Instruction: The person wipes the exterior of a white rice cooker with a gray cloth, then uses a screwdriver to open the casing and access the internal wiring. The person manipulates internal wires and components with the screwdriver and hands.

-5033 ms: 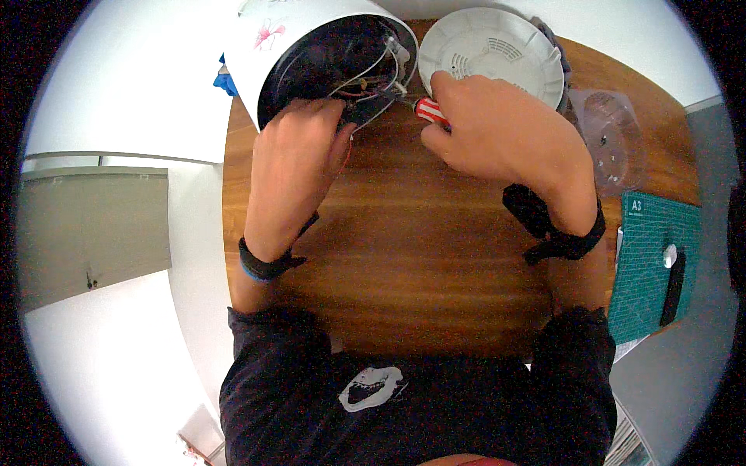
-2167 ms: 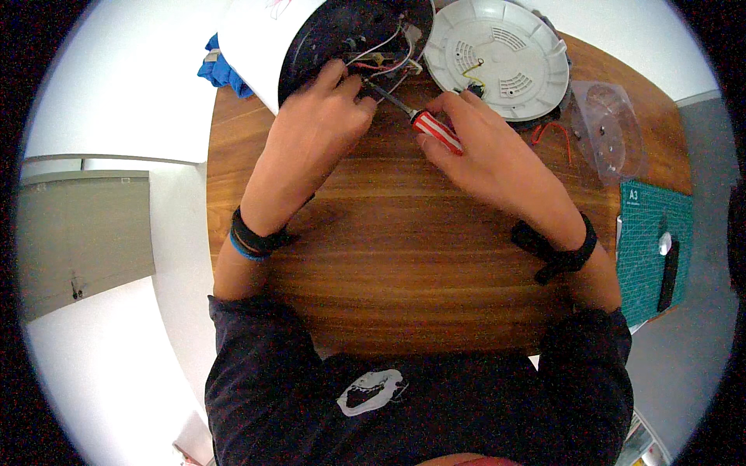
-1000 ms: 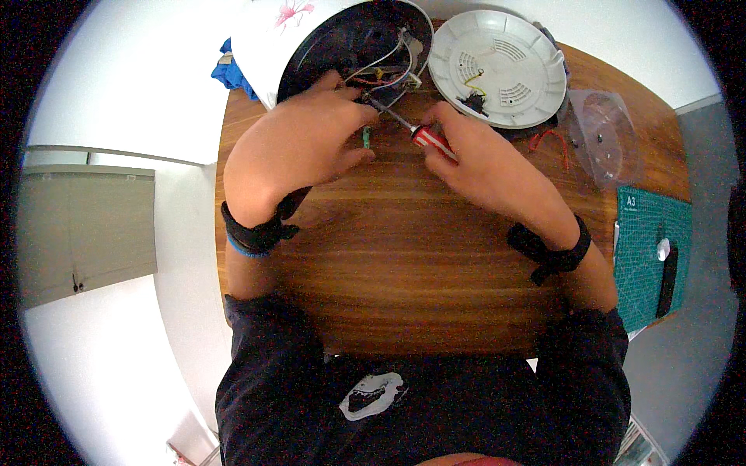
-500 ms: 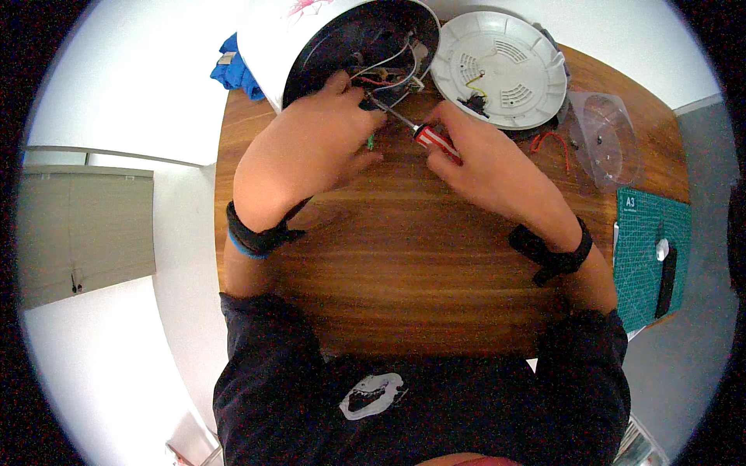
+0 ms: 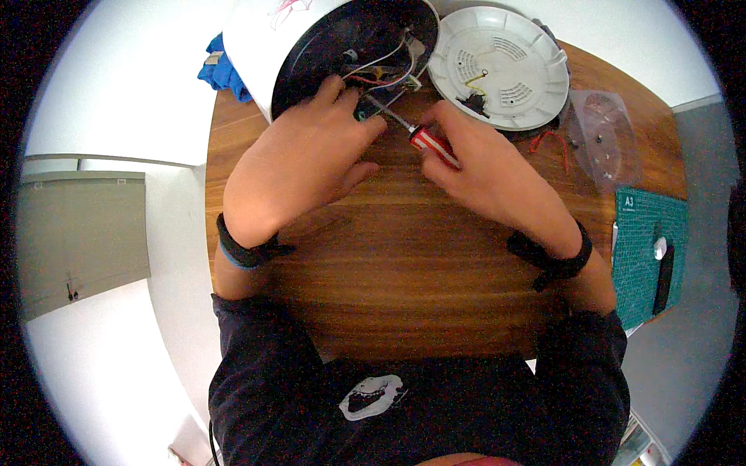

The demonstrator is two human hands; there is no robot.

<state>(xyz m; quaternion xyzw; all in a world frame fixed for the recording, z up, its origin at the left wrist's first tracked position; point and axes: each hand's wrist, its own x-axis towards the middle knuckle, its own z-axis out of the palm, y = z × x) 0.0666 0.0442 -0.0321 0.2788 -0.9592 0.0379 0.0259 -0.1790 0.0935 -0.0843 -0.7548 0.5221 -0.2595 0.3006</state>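
Observation:
A white rounded appliance housing (image 5: 252, 46) lies on its side at the far left, its dark open end facing me. White and red wires (image 5: 381, 64) run across the parts inside. My left hand (image 5: 299, 159) reaches into the opening's lower edge with its fingers curled at the wiring, closed on something I cannot make out. A bit of green shows beside those fingertips. My right hand (image 5: 482, 167) grips the red-and-white handle of a screwdriver (image 5: 435, 146). Its metal shaft points up and left to the parts beside my left fingertips; the tip is hard to make out.
Right of the housing rests a round white vented cover (image 5: 501, 70) with a yellow wire. Farther right are a red wire (image 5: 552, 144), a clear plastic tray (image 5: 606, 140) with small screws, and a green cutting mat (image 5: 649, 264) bearing a black bar. Blue cloth (image 5: 224, 78) lies behind at left.
The housing sits slightly farther left in view, and my left hand has shifted a little left with it. The screwdriver stays in my right hand, almost unmoved.

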